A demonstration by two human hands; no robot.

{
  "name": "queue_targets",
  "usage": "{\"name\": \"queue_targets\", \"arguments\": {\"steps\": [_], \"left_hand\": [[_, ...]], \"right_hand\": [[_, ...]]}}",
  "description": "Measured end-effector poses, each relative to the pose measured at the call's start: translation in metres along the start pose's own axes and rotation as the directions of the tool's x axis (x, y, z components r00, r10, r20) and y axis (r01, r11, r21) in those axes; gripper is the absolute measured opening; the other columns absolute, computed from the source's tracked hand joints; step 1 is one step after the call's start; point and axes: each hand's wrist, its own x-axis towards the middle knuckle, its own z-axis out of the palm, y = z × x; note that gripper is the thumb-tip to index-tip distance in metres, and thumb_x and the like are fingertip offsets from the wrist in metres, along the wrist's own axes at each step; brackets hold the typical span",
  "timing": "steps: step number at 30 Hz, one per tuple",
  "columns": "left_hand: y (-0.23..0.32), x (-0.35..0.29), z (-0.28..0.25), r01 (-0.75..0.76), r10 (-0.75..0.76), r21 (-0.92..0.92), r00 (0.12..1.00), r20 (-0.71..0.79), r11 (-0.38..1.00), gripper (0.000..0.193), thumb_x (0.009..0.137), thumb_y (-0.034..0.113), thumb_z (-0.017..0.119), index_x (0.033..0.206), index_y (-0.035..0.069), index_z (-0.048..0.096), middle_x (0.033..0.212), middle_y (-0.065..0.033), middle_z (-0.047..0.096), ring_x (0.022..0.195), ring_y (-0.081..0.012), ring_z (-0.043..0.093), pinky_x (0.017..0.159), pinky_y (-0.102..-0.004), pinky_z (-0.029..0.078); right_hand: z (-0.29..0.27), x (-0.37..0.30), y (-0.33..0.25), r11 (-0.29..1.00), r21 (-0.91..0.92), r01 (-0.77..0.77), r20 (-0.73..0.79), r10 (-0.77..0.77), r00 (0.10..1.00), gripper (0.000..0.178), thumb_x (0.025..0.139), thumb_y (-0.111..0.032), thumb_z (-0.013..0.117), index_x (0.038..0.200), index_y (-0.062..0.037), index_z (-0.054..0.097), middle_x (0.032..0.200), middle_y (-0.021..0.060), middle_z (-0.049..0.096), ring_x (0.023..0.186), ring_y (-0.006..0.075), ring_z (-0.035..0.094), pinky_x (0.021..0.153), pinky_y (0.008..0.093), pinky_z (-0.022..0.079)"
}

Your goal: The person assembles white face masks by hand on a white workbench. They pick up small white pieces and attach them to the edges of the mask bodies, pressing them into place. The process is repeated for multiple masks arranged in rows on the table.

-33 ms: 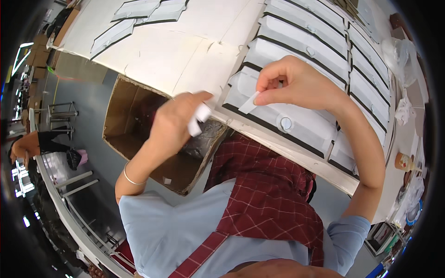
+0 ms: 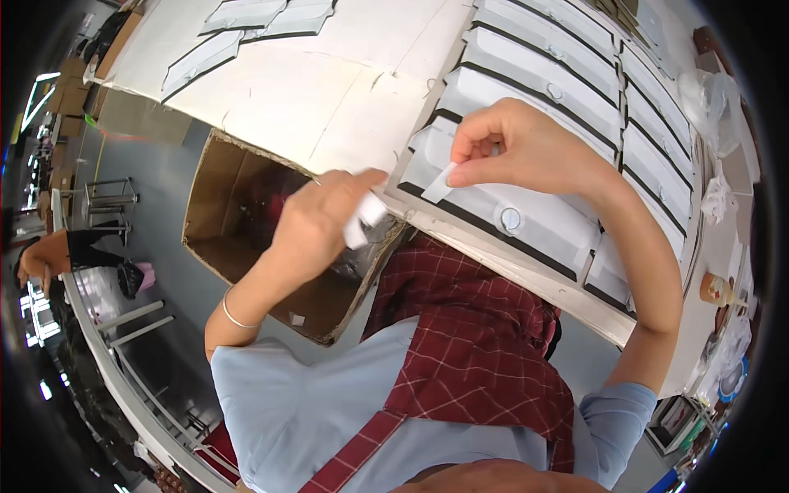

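Note:
My right hand [image 2: 518, 152] pinches a narrow white strip [image 2: 439, 184] between thumb and fingertips. The strip's lower end lies over the left end of the nearest pale, flat piece [image 2: 546, 226], which has a dark edge and a small round clear disc [image 2: 509, 218]. Closed and slightly blurred, my left hand [image 2: 316, 215] holds small crumpled white scraps [image 2: 366, 215] near the table's front edge, above an open cardboard box. What its inner fingers grip is partly hidden.
Several similar flat pieces [image 2: 526, 70] lie in rows on a board; a few more [image 2: 201, 66] rest at the far left of the white table [image 2: 329, 99]. The cardboard box [image 2: 215, 189] stands below the table edge. An orange-labelled bottle [image 2: 717, 289] is at right. A person [image 2: 51, 256] bends at far left.
My left hand has shifted slightly right with the white scraps, which have turned a little. My right hand and its strip have hardly moved.

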Motion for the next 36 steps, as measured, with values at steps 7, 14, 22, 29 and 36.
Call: {"name": "queue_targets", "arguments": {"steps": [7,14,22,29,36], "left_hand": [[0.001,-0.008,0.015,-0.208,0.217,0.147,0.975,-0.044,0.967,0.058,0.07,-0.004,0.065,0.128,-0.003,0.062,0.072,-0.0069,0.052,0.064,-0.0233,0.055,0.057,-0.0357,0.047],[-0.004,-0.007,0.016,-0.262,0.267,0.275,0.963,0.019,0.925,0.067,0.068,-0.002,0.067,0.135,-0.002,0.059,0.072,-0.0034,0.047,0.064,-0.019,0.052,0.058,-0.033,0.048],[-0.004,-0.002,0.017,-0.291,0.278,0.312,0.957,0.086,0.905,0.069,0.071,0.004,0.066,0.139,-0.002,0.057,0.076,-0.0034,0.048,0.069,-0.018,0.054,0.058,-0.0315,0.048],[-0.001,-0.001,0.017,-0.286,0.26,0.31,0.958,0.123,0.907,0.068,0.072,0.006,0.065,0.139,-0.001,0.056,0.075,-0.003,0.047,0.069,-0.0177,0.054,0.058,-0.0311,0.048],[0.0,-0.003,0.02,-0.286,0.264,0.34,0.958,0.111,0.896,0.068,0.072,0.005,0.065,0.139,-0.001,0.057,0.074,-0.0025,0.047,0.07,-0.0169,0.054,0.057,-0.0302,0.047]], "right_hand": [[0.006,0.029,-0.016,0.979,-0.19,-0.067,-0.046,0.059,0.997,0.021,0.081,-0.019,0.079,0.08,-0.0003,0.071,0.065,0.0037,0.063,0.059,0.0107,0.059,0.055,0.0267,0.046],[0.009,0.038,-0.016,0.978,-0.156,-0.137,-0.057,0.13,0.99,0.02,0.083,-0.016,0.078,0.08,0.0004,0.068,0.061,0.0005,0.059,0.053,0.007,0.056,0.049,0.0226,0.044],[0.011,0.039,-0.018,0.974,-0.159,-0.158,-0.081,0.147,0.986,0.019,0.083,-0.016,0.078,0.08,-0.0002,0.067,0.061,0.0001,0.059,0.053,0.0067,0.056,0.048,0.0226,0.043],[0.016,0.027,-0.012,0.935,-0.354,-0.018,-0.195,-0.055,0.979,0.015,0.083,-0.014,0.077,0.091,-0.005,0.068,0.068,0.0009,0.056,0.064,0.0081,0.058,0.055,0.027,0.044],[0.023,0.008,0.006,0.539,-0.794,0.28,0.016,-0.441,0.897,0.017,0.084,-0.009,0.066,0.101,-0.0095,0.066,0.092,0.003,0.059,0.079,0.019,0.065,0.063,0.0364,0.055]]}}
